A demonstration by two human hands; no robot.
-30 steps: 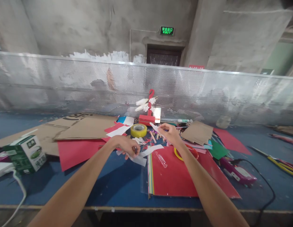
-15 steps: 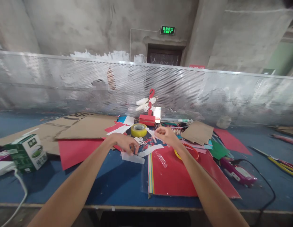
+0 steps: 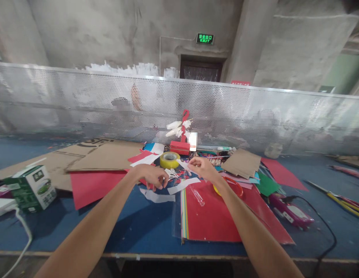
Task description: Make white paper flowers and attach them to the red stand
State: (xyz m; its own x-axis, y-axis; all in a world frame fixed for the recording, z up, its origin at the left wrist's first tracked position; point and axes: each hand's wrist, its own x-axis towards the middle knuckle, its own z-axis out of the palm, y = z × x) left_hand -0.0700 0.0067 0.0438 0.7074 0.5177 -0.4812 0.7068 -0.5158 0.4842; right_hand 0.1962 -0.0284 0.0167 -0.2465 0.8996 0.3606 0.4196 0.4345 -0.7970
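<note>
Near the middle of the work area, a narrow white paper strip (image 3: pixel 183 165) is pinched between the thumb and fingers of the right hand (image 3: pixel 200 166) and is held raised above the clutter. The left hand (image 3: pixel 154 177) is held palm down with fingers loosely curled; whether anything is gripped by it cannot be told. Just below it, a curved, translucent white strip (image 3: pixel 158 196) is laid on the blue tabletop (image 3: pixel 133 231); contact with the fingertips cannot be confirmed. Between the hands, a flat white paper strip (image 3: pixel 182 186) is laid across the left edge of a plastic-wrapped stack of red paper (image 3: pixel 214 222). On that stack, a clear plastic tube (image 3: pixel 198 195) is noted; the red-and-yellow ring-shaped handles (image 3: pixel 239 188) are partly hidden by the right forearm. Beyond the hands, a thick yellow roll of tape (image 3: pixel 168 164) is placed before a red box-shaped base (image 3: pixel 179 147). Brown flat cardboard (image 3: pixel 107 156) is found at left.
</note>
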